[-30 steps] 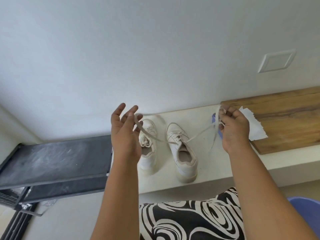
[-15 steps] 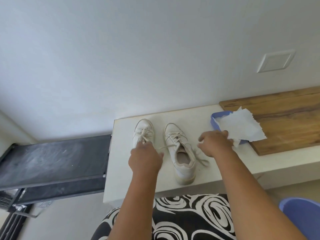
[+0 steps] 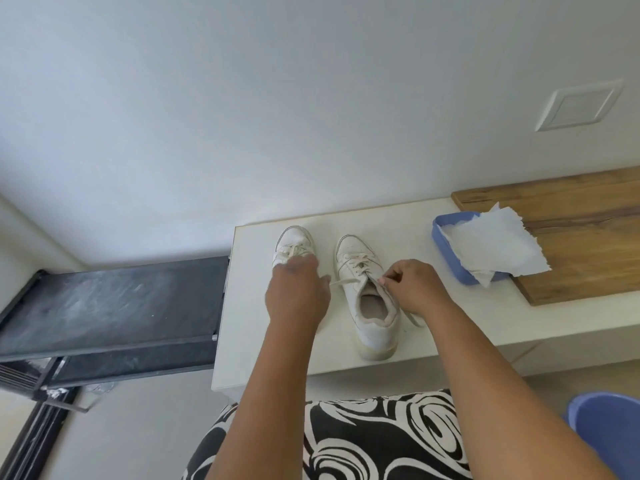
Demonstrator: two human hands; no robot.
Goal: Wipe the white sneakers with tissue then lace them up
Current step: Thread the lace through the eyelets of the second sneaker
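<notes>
White lace [image 3: 346,282] stretches between left-hand fingers [image 3: 323,279] and right-hand fingers [image 3: 382,280].

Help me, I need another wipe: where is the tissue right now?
In the head view the tissue lies at the right, draped over the blue tray at the wooden board's edge, right of the sneakers.

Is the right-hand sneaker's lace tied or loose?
Loose: no bow shows on the sneaker, and the lace runs from the left hand to the right hand, which pinches it.

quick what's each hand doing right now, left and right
Left hand: holds the lace end beside the right sneaker.
Right hand: fingers pinch the lace at that sneaker's top eyelets.
</notes>
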